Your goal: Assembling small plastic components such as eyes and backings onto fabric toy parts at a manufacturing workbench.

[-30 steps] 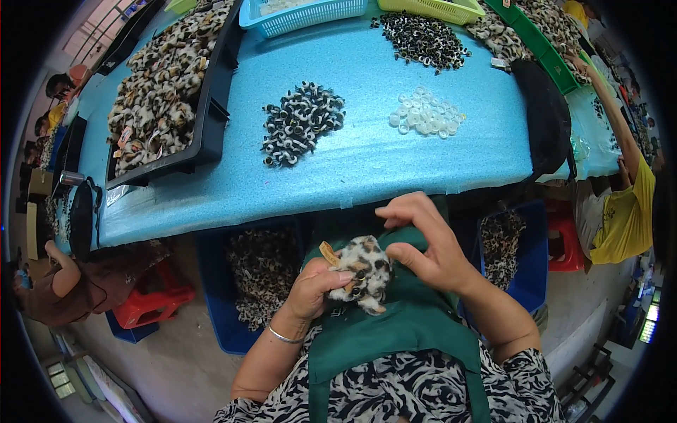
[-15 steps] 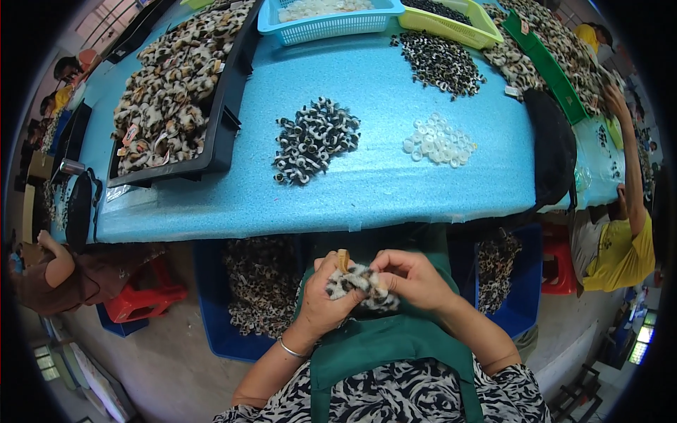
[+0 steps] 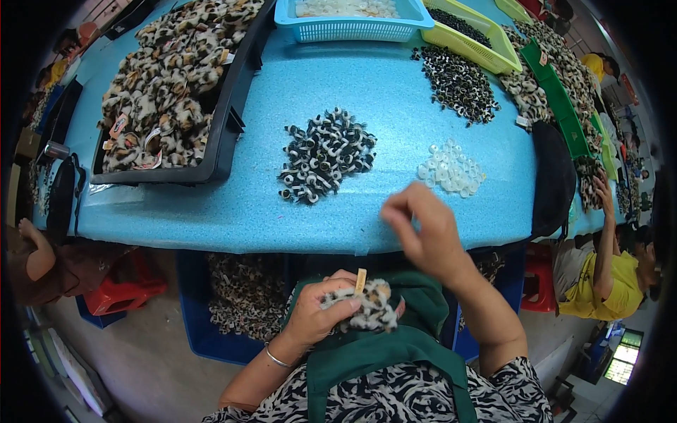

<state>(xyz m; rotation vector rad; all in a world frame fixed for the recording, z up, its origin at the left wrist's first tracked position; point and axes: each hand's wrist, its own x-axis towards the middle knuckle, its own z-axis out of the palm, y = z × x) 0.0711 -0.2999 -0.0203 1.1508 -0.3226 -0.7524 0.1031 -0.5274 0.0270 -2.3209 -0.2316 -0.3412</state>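
My left hand point(image 3: 321, 307) is closed around a spotted plush piece point(image 3: 377, 310) in white, black and tan fur, held over my green apron. A small tan tag point(image 3: 361, 281) sticks up from the plush beside my fingers. My right hand point(image 3: 430, 229) is raised over the table's near edge, its thumb and forefinger bent toward each other; anything between them is too small to make out. Just beyond it lies a heap of translucent white plastic washers point(image 3: 451, 168). Left of that is a pile of small black-and-white ring-shaped parts point(image 3: 326, 156).
A black tray point(image 3: 190, 175) heaped with spotted plush pieces stands at left. At the back are a blue basket point(image 3: 360, 31), a yellow basket point(image 3: 486, 58) and more dark parts point(image 3: 458, 84). Blue bins point(image 3: 194, 317) sit under the table. A co-worker in yellow point(image 3: 606, 282) sits at right.
My right hand has left the plush piece and moved up and forward over the table edge. My left hand keeps hold of the plush. The view has shifted slightly.
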